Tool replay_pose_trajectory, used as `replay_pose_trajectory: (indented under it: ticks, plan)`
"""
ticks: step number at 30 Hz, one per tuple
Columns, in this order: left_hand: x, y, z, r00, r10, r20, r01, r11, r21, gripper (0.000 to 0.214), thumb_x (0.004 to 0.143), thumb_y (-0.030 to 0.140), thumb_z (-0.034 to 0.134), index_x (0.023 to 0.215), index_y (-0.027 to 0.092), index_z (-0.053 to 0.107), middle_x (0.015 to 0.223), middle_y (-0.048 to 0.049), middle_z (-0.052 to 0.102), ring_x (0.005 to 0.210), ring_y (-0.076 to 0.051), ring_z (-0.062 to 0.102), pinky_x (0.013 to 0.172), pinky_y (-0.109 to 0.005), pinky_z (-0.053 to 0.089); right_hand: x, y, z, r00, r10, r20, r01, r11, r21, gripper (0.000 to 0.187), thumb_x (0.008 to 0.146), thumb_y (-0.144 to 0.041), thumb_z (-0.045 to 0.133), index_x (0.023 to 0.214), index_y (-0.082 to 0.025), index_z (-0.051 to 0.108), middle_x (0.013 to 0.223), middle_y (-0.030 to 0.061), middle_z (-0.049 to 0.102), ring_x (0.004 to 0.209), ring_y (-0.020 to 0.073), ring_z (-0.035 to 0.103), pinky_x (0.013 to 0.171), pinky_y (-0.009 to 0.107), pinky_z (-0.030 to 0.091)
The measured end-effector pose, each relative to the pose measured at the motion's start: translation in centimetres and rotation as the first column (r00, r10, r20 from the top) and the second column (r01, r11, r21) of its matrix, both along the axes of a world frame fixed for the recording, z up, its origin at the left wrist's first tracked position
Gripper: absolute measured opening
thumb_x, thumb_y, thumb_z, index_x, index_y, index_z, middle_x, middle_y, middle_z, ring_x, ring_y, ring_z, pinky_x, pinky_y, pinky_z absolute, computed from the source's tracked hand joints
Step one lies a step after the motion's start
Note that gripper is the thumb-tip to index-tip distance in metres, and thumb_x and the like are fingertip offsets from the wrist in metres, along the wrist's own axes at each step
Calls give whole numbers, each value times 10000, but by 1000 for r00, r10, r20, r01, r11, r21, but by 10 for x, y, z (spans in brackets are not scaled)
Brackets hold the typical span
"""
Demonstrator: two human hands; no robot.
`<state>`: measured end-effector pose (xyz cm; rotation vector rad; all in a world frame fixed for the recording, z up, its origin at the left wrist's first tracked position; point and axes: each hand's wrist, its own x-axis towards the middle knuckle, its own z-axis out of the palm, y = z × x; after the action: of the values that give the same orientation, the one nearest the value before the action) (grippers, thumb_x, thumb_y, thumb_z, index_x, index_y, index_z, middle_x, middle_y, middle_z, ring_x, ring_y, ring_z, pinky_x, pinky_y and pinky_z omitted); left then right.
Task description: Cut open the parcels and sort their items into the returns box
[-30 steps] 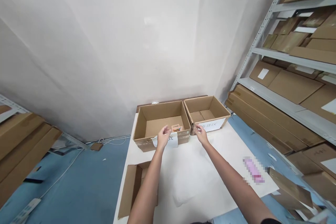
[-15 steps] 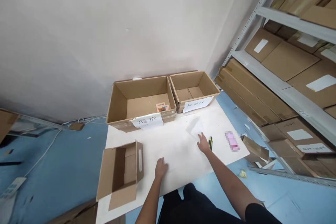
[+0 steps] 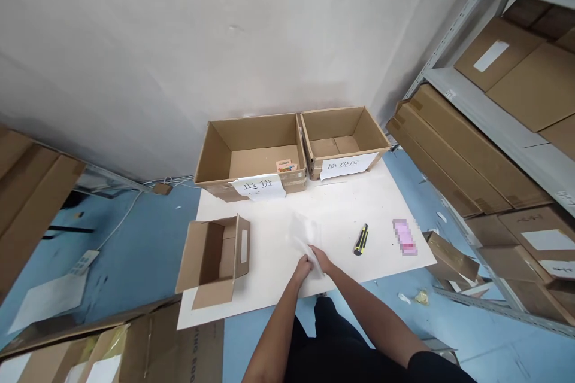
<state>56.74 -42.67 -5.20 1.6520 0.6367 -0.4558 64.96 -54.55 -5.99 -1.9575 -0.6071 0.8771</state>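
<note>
Both my hands meet near the front of the white table (image 3: 386,203). My left hand (image 3: 302,267) and my right hand (image 3: 320,257) are closed together on a thin, translucent white bag or sheet (image 3: 305,233) that lies on the tabletop and stretches away from them. A small open cardboard box (image 3: 214,257) lies on its side to the left of my hands. A yellow-and-black utility knife (image 3: 360,239) rests to the right of them.
Two open cardboard boxes with paper labels stand at the table's far edge: a larger left box (image 3: 251,152) with a small colourful item (image 3: 286,165) inside, and a smaller right box (image 3: 344,140). A pink object (image 3: 404,236) lies near the right edge. Shelves of flat cartons (image 3: 494,131) line the right.
My hands pulled back from the far boxes to the table's front. They lay apart and flat half a second ago; now they are together gripping the thin white sheet. The camera tilted downward.
</note>
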Motion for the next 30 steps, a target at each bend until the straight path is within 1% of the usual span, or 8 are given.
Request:
replay_pose_trajectory:
  ticks: [6,9,12,16,19,24,27,30]
  plan:
    - [-46,53,53,948,131,289,-135,991,-6,507,804,352,634,1281,200,709,1280,-100,735,1043,-253,712,972,-440,560,-1,28,47,938,-296,-182,321,938,133,403,704,-602,647,753,-204,683,744,32,725,779,243,686,767,387,557]
    - [-85,123,91,884,228,408,-315,936,160,520,845,324,596,1348,221,674,1301,-107,722,1083,-257,698,993,-438,557,-9,59,77,862,-497,-103,507,846,167,343,693,-557,623,730,-216,640,674,1,673,690,216,629,696,335,530]
    - [-132,213,121,870,172,462,-409,775,482,440,849,210,557,1252,224,732,1328,-115,703,1278,-281,607,1165,-430,428,-32,99,114,810,-585,-43,577,782,234,332,717,-488,640,898,-210,661,769,15,697,709,217,625,690,314,518]
    - [-186,296,123,974,-1,228,-163,694,702,536,777,158,626,1307,212,692,1446,-126,628,1452,-326,458,1221,-458,354,-78,165,163,733,-646,215,557,750,356,238,827,-331,568,1024,-233,657,985,68,700,928,253,646,843,347,528]
    - [-206,301,102,976,-185,112,51,702,711,554,684,197,751,1237,182,717,1657,-147,380,1571,-389,229,1240,-511,311,-107,227,183,770,-481,419,342,866,365,257,819,-177,526,1005,-248,689,1125,94,658,1103,272,615,955,373,506]
    - [-214,264,66,962,-170,214,-33,706,707,573,668,192,772,1237,212,702,1718,-109,250,1583,-379,198,1265,-546,258,-129,315,166,896,-186,402,131,978,161,256,811,-122,568,986,-240,713,1182,92,663,1124,242,609,980,336,480]
    - [-219,246,55,952,-127,279,-102,727,679,537,682,127,710,1213,210,706,1712,-82,275,1583,-349,213,1268,-513,279,-138,325,140,981,-135,136,119,986,115,94,767,-237,716,860,-234,711,1005,85,709,1063,258,648,917,344,509]
    - [-225,234,52,944,-131,304,-124,711,692,383,754,75,603,1081,211,749,1716,-47,270,1565,-331,266,1235,-507,337,-151,307,119,989,-147,-1,144,969,202,209,676,-339,832,832,-243,732,882,60,721,997,282,687,843,360,539]
